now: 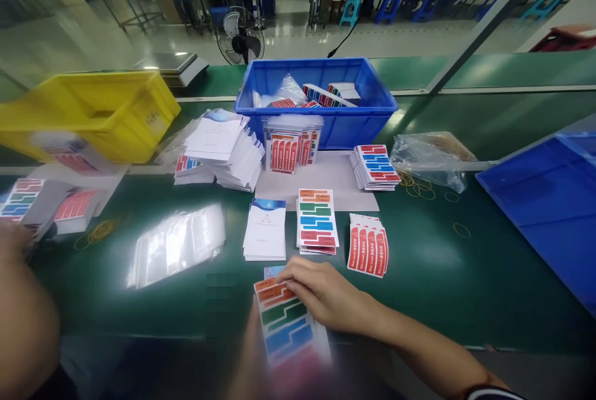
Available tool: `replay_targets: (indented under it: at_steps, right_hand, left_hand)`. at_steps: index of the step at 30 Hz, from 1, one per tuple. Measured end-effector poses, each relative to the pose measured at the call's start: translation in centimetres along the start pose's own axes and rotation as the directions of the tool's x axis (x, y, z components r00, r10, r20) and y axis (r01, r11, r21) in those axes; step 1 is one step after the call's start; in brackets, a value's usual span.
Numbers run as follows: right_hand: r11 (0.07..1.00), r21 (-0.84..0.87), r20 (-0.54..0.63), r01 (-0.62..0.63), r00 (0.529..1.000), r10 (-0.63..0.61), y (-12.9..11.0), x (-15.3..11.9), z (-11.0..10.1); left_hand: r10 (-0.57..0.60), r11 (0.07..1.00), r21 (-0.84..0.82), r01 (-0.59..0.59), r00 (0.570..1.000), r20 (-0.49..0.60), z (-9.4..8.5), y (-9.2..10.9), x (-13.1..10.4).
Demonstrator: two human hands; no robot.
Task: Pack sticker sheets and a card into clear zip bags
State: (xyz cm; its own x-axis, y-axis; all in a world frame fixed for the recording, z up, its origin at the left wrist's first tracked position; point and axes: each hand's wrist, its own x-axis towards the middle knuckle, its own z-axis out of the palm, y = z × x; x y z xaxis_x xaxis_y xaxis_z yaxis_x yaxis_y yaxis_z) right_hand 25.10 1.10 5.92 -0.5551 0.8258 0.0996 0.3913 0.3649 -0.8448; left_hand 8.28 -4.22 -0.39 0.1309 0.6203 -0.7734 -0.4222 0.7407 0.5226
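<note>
At the far left of the green surface (433,300), another person's arm (32,325) reaches toward a pile of striped labels (28,198), with a red pile (77,209) just right of it. Beyond them is a yellow bin (139,130). Some left-hand rubber bands (100,230) lie near the red pile, and clear bags (179,243) are spread to their right, catching the light.

Farther off rises a tall stack of booklets (218,139), some slewed out of line. To its right, filled bags (291,145) stand in front of the middle blue bin (358,130), which holds plastic and more labels.

Near the middle, the left hand (252,338), blurred, is clamped on the left side of a striped sheet (284,319), its fingers mostly hidden. The right hand (321,291) pinches the sheet's upper end, where a blue-topped paper (274,271) peeks out. The sheet tilts at the near edge; its lower end is blurred.

Just beyond, left to right, are a low booklet stack (264,232), a striped stack (317,220) and fanned red labels (367,245). Another striped bundle (376,164) sits farther back, beside a crumpled bag (428,154) and loose bands (416,187). A tilted blue bin (549,201) fills the right.
</note>
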Motion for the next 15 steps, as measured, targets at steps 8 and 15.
replay_targets:
  at_steps: [8, 15]
  right_hand:
    - [0.997, 0.064, 0.026, -0.046, 0.999, 0.044, -1.0, -0.9, -2.2]
    - [0.998, -0.032, -0.148, -0.052, 0.988, 0.047, -0.9, -0.4, -4.3]
  left_hand:
    - [-0.049, 0.998, -0.032, 0.051, 0.997, 0.054, -0.1, 0.5, -0.2]
    - [-0.080, 0.997, 0.002, 0.081, 0.989, 0.123, -0.1, -0.6, -0.4]
